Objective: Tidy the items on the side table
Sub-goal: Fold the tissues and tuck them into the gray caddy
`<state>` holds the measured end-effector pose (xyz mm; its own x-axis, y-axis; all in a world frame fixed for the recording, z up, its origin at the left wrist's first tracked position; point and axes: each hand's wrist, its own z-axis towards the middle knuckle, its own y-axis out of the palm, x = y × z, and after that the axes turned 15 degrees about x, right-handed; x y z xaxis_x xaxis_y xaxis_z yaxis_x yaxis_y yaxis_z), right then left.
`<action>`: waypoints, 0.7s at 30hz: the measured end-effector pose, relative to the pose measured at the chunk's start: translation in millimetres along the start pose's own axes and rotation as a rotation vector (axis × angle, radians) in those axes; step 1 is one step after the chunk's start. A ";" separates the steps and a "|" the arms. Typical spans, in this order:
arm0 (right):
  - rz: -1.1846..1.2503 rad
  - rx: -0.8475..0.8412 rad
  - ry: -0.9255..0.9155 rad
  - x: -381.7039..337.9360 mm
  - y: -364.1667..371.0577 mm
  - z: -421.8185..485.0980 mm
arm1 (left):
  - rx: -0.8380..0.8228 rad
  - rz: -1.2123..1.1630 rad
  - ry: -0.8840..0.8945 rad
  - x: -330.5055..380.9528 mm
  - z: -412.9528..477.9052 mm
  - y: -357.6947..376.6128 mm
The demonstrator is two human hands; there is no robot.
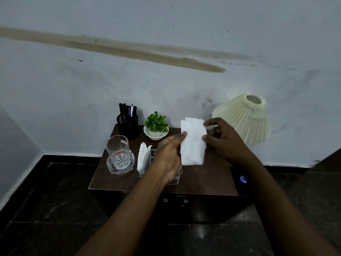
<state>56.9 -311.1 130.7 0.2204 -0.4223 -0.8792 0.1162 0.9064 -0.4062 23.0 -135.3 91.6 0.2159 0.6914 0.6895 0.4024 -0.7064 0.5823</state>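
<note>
A folded white tissue [192, 143] is held up above the brown side table [208, 178]. My left hand [169, 156] holds its left edge with the thumb on top. My right hand [223, 139] pinches its right edge between thumb and fingers. Below my left hand stands a holder with more white tissues [143, 157], partly hidden by the wrist.
A clear glass [118, 152] stands on a glass coaster at the table's left. A black mesh pen holder [128, 126] and a small potted plant [156, 126] stand at the back. A pleated cream lampshade [243, 117] is at the right. A dark blue object [241, 180] lies on the right edge.
</note>
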 end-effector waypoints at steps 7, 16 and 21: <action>-0.049 0.094 0.007 1.6 15.7 1.2 | 0.000 0.043 0.037 0.6 2.6 -5.8; -0.031 -0.076 0.024 -6.1 29.3 -7.9 | -0.064 0.038 -0.076 4.1 0.5 -7.3; -0.010 0.117 0.129 -4.7 24.0 1.1 | -0.011 0.056 -0.020 9.8 5.7 -11.4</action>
<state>59.7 -287.4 125.3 0.0932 -0.4192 -0.9031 0.2309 0.8914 -0.3900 25.5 -119.6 89.3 0.2552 0.6536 0.7125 0.3793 -0.7455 0.5480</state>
